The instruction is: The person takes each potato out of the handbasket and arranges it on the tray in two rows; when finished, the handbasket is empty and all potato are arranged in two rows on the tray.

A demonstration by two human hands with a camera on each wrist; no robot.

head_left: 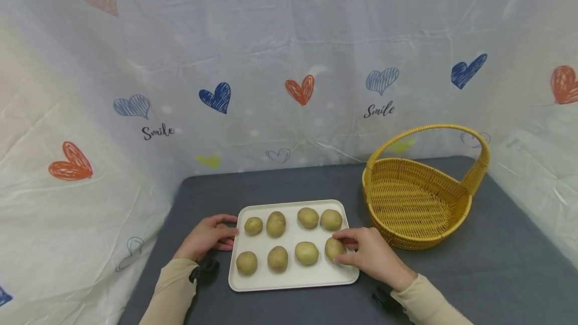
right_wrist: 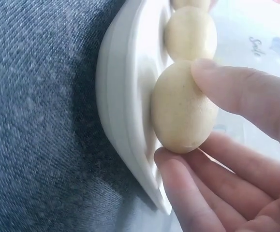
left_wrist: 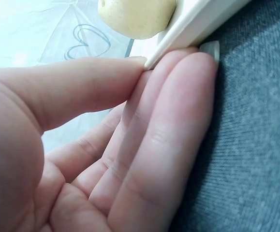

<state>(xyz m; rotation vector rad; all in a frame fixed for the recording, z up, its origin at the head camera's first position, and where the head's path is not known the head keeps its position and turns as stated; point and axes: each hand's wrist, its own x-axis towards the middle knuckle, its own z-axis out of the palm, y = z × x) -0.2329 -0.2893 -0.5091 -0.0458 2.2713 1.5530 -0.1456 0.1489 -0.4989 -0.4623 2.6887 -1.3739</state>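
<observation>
A white rectangular tray (head_left: pixel 293 281) lies on the dark cloth with several potatoes on it in two rows. My left hand (head_left: pixel 208 237) is at the tray's left edge; in the left wrist view the thumb (left_wrist: pixel 96 87) and fingers pinch its rim. At the near right corner, my right hand (head_left: pixel 372 255) grips a potato (head_left: pixel 334 249) between thumb and fingers. The right wrist view shows that potato (right_wrist: pixel 181 108) against the tray surface, the thumb on one side and fingertips at its end. Another potato (right_wrist: pixel 190 34) sits beside it.
A yellow wicker basket (head_left: pixel 413 199) with a tall arched handle stands right of the tray, behind my right hand. Grey cloth (head_left: pixel 492 270) covers the table. A white curtain (head_left: pixel 253 54) with printed hearts hangs behind and at the sides.
</observation>
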